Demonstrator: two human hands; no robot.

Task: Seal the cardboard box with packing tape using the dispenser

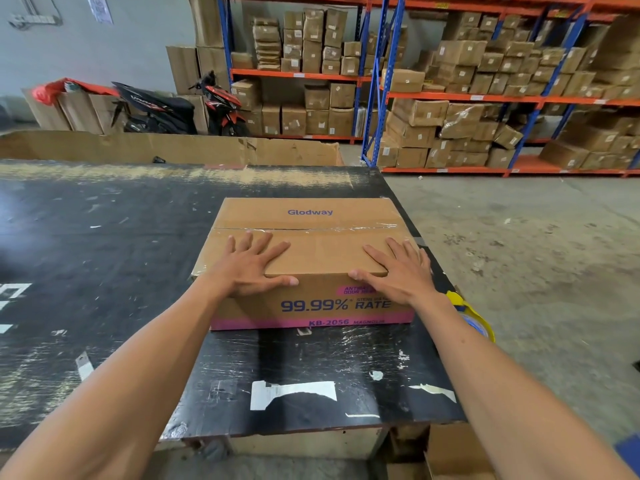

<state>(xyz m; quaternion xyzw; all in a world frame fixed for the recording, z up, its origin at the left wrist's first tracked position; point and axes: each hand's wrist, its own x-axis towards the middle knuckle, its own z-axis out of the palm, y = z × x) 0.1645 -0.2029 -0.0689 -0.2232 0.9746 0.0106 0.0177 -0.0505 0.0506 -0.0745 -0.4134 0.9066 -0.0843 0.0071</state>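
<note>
A brown cardboard box with "Glodway" printed on top sits on the black table, flaps down. A strip of clear tape runs along the top seam. My left hand lies flat, fingers spread, on the box's near left top edge. My right hand rests the same way on the near right edge. Neither hand holds anything. A yellow and blue tape dispenser lies at the table's right edge, mostly hidden behind my right forearm.
The table's right edge drops to a concrete floor. Blue and orange shelving full of cartons stands behind. A parked scooter and a long cardboard sheet lie beyond the table's far edge. Open boxes sit below the near corner.
</note>
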